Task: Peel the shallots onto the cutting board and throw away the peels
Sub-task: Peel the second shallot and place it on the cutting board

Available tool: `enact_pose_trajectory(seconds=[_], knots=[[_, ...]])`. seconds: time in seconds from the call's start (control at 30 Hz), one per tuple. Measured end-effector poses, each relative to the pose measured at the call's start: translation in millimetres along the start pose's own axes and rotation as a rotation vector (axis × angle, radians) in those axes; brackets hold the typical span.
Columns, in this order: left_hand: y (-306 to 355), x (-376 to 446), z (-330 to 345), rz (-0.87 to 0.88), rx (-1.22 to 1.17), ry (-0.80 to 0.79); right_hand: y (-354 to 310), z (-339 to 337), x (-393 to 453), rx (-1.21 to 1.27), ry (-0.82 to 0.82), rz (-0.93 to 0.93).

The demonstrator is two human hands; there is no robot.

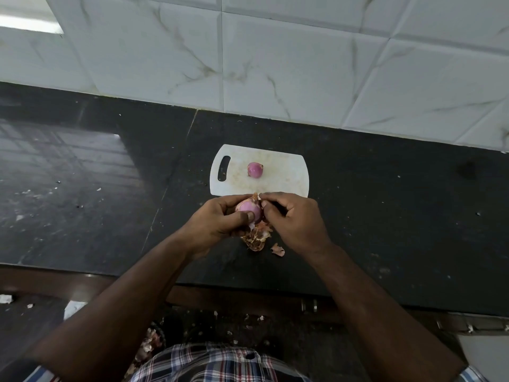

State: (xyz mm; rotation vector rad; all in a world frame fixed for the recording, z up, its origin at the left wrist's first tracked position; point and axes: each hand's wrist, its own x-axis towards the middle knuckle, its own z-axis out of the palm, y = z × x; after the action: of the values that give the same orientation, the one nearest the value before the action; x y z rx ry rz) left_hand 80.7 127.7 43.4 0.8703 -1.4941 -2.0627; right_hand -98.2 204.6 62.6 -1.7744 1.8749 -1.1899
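Half-peeled shallot (248,210) gripped in left hand (217,219) just above dark counter (385,216); right hand (292,219) pinching dry skin at its tip. Best peeled in long strips toward peel pile (256,239). Peeled shallot (255,169) on cutting board (286,172).

Black stone counter (385,216), white marble-veined wall tiles (275,64)

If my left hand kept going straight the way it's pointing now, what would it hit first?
The left hand points up and right, toward the right hand, and grips a shallot. Going straight on, it would probably meet the right hand's fingers first, since they already sit at the shallot's top. Depth is hard to judge.
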Motion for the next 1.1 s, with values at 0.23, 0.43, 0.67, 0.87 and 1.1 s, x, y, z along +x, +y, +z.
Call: enact_pose_trajectory(seconds=[0.23, 0.43, 0.67, 0.87, 1.1], knots=[[0.7, 0.7, 1.4, 0.01, -0.002, 0.002, -1.5, 4.8, -1.9, -0.037, 0.024, -0.014], [-0.6, 2.6, -5.2, -0.023, -0.022, 0.025, -2.5, 4.8, -2.3, 0.197, -0.008, 0.177], [0.6, -0.1, -3.4, -0.05, -0.047, 0.046, -6.1, 8.2, -2.5, 0.176, -0.006, 0.182], [-0.9, -1.5, -6.9, -0.056, -0.136, 0.029, 1.9, 4.8, 4.2, 0.176, 0.011, 0.252], [-6.1, -0.7, -11.8, -0.054, -0.207, 0.024, 2.5, 4.2, 8.6, 0.361, -0.053, 0.365]])
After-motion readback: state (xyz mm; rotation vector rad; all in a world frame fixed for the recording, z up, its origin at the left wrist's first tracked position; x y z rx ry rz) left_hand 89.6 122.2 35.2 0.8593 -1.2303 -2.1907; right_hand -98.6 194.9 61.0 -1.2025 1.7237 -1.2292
